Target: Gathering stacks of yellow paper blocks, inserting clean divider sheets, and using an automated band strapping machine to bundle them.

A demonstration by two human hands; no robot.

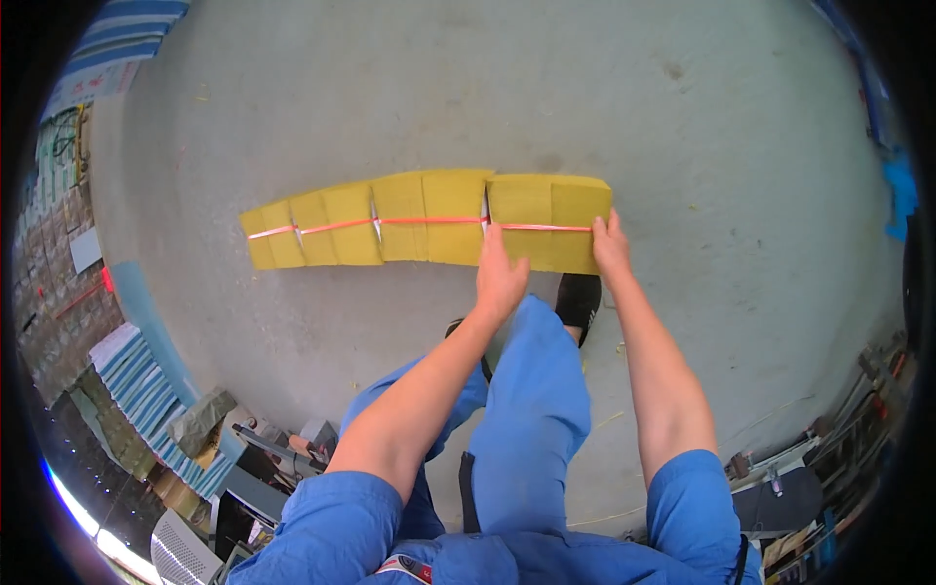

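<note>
Below, in the head view, a person in blue work clothes bends over a grey concrete floor (pixel 682 127) where a long row of yellow bundles (pixel 429 219) lies flat, tied along its length by a thin orange strap (pixel 390 221). The left hand (pixel 499 275) rests on the near edge of the row, its fingers (pixel 490 244) pressed together and laid flat, tips touching the strap. The right hand (pixel 611 244) sits just beside it at the row's right end, fingers close together on the near edge; whether they hook under the strap cannot be told. Both hands bear on the rightmost bundle (pixel 549 222), which stands slightly apart from the rest across a narrow gap just left of the left fingers. A black shoe (pixel 579 297) shows just below the right hand. To close that gap cleanly, it seems best to press evenly with both palms, keep the strap centred, and slide rather than lift. Stacks of striped material (pixel 136 385) lie well away to the left.
</note>
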